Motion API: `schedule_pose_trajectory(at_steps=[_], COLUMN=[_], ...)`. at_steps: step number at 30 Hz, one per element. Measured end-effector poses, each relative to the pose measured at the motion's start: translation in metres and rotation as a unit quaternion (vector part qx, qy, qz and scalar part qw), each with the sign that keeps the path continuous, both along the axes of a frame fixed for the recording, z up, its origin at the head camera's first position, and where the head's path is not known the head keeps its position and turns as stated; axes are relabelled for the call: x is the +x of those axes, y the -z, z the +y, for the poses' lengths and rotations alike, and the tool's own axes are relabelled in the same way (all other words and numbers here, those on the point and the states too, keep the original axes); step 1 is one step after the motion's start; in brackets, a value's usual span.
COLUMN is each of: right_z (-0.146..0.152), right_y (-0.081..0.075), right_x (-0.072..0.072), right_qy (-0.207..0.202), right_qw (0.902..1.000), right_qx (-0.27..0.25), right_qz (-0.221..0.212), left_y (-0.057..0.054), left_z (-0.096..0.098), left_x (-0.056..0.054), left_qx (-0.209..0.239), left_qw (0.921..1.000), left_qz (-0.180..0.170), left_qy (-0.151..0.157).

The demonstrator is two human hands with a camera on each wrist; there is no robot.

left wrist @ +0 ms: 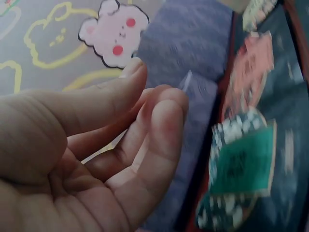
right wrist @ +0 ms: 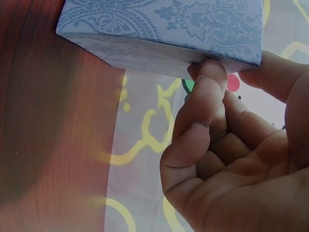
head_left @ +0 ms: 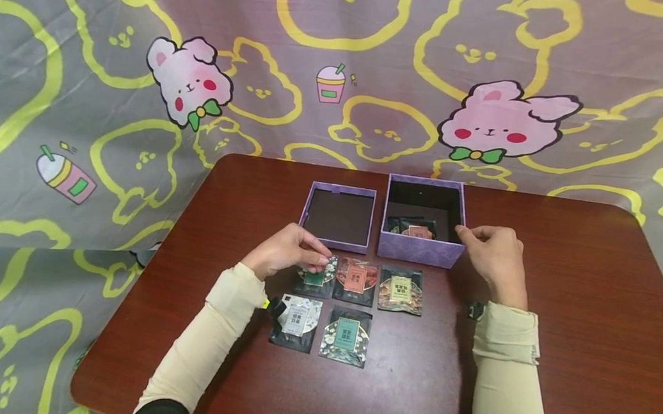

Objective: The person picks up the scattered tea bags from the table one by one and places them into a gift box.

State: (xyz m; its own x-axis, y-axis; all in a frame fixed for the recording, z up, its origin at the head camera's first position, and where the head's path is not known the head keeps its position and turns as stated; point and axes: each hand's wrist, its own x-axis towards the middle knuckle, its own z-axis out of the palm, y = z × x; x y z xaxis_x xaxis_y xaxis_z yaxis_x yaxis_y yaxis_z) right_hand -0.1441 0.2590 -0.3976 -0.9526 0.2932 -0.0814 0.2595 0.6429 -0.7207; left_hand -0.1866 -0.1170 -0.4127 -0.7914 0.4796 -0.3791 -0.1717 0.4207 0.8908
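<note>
L grip (head_left: 289,253) hung apart nr upper-L sachet (head_left: 316,285). R grip (head_left: 495,257) pinched purple box (head_left: 418,249). 5 sachets total on tabletop (head_left: 410,402).

Beyond the far and left edges of a reddish-brown, round-cornered, wood-grained table (head_left: 594,328) hangs greyish-pink cloth (head_left: 387,76) printed with yellow outlines (head_left: 341,42), pink rabbit heads (head_left: 496,122) and lidded cups (head_left: 329,86).

From head: looks forward and down from farthest back, takes in surface (head_left: 411,392), left grip (head_left: 286,252) and right grip (head_left: 495,256). From left wrist: looks tilted from very near, across left grip toward green-labelled packet (left wrist: 244,163), shared with head. From right wrist: looks tilted past right grip, close to patterned box (right wrist: 161,24), likewise shared with head.
</note>
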Motion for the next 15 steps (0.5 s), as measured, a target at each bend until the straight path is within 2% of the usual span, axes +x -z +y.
schedule_pose_trajectory(at_steps=[3,8,15], right_z=[0.000,0.001,0.001], right_y=[0.001,0.001,0.001], right_x=[0.000,0.000,0.000], right_qy=[-0.001,-0.004,-0.004], right_qw=[1.0000,1.0000,1.0000], right_qx=[0.002,0.004,0.002], right_qz=[0.002,0.003,0.001], left_y=[0.007,0.011,0.022], left_z=[-0.007,-0.018,-0.036], left_x=[-0.001,-0.003,-0.007], left_qx=[-0.003,-0.007,-0.063], left_qw=[0.9999,0.9991,0.9924], left_qz=[-0.005,-0.009,0.023], left_qy=[-0.016,-0.040,-0.103])
